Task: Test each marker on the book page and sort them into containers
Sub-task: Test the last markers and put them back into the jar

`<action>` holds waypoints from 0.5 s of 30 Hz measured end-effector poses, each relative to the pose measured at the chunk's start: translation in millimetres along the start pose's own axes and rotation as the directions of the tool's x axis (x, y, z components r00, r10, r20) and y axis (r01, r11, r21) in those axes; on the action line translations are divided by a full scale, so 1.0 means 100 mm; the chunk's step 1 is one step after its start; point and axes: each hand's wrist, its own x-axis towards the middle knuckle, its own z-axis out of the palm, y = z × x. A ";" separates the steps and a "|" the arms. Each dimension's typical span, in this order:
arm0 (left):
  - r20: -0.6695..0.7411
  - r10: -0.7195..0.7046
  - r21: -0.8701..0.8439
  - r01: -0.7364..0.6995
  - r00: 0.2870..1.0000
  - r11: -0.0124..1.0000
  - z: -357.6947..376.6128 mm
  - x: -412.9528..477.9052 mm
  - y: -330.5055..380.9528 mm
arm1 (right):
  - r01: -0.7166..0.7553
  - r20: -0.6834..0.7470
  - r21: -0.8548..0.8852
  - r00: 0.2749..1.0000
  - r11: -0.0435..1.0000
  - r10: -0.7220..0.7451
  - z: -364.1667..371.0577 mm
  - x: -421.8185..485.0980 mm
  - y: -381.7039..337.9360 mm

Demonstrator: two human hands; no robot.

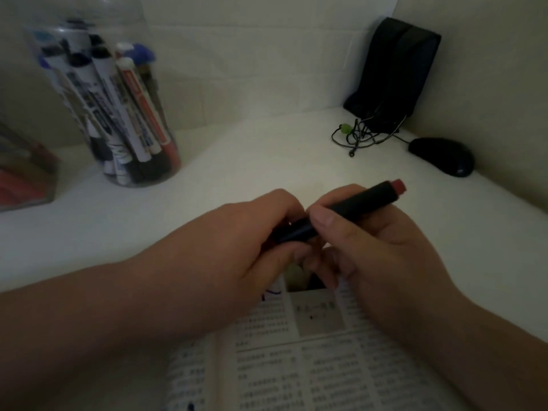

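- An open book [311, 366] is lying nearest, with blue scribbles on its page.
- Above it, the left hand [237, 241] is gripping the dark red-ended marker [361, 201] while the right hand [370, 241] is pinching its barrel.
- Far left, a clear jar [139, 183] is holding markers.

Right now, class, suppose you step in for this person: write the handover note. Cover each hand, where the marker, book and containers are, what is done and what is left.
Left hand grips the marker at its left end; right hand pinches the barrel, red end pointing away. Whether the cap is on is hidden.
The marker is held over the open book, whose page shows blue scribbles.
The jar of markers stands back left; a second container sits at the left edge.
Done: some tests, judging by the scribbles. Left: test this marker, sort it, go on.
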 end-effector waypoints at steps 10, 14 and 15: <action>0.053 0.012 -0.065 -0.009 0.999 0.998 0.04 0.00 -0.05 | 0.111 0.024 -0.025 0.994 0.994 -0.110 0.03 -0.09 -0.07; 0.135 0.061 -0.120 -0.045 0.989 0.992 -0.03 0.01 -0.07 | 0.141 0.028 -0.033 0.990 0.989 -0.140 0.02 -0.09 -0.07; 0.163 0.078 -0.138 -0.055 0.984 0.989 -0.04 0.03 -0.08 | 0.145 0.034 -0.036 0.989 0.989 -0.144 0.03 -0.10 -0.09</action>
